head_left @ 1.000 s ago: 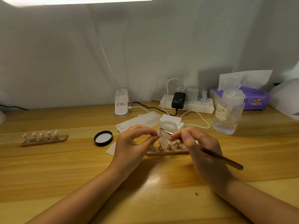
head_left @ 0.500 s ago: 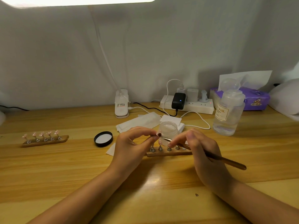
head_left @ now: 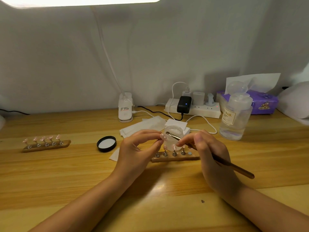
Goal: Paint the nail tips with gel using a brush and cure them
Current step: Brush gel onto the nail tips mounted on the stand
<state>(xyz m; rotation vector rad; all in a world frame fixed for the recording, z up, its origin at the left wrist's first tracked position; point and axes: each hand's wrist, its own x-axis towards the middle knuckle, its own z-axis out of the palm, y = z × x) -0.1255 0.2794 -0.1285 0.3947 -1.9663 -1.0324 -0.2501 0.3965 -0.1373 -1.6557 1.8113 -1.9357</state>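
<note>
Scene lit from overexposed lamp panel point(head_left: 83, 0) at top; glare seen on wooden desk point(head_left: 160, 186); edges bent by wide-angle distortion.

Jar point(head_left: 173, 133) on table point(head_left: 66, 173) behind nail stand point(head_left: 175, 158); lid point(head_left: 106, 143) left of jar; second stand point(head_left: 46, 145) far left; bottle point(head_left: 235, 118) right; power strip point(head_left: 192, 110) behind.

"NAIL" — label on the clear pump bottle point(head_left: 235, 118) — smaller print unreadable

My left hand point(head_left: 137, 148) pinched with thumb and fingertips; my right hand point(head_left: 209, 154) curled in a pen grip, both forearms low.
</note>
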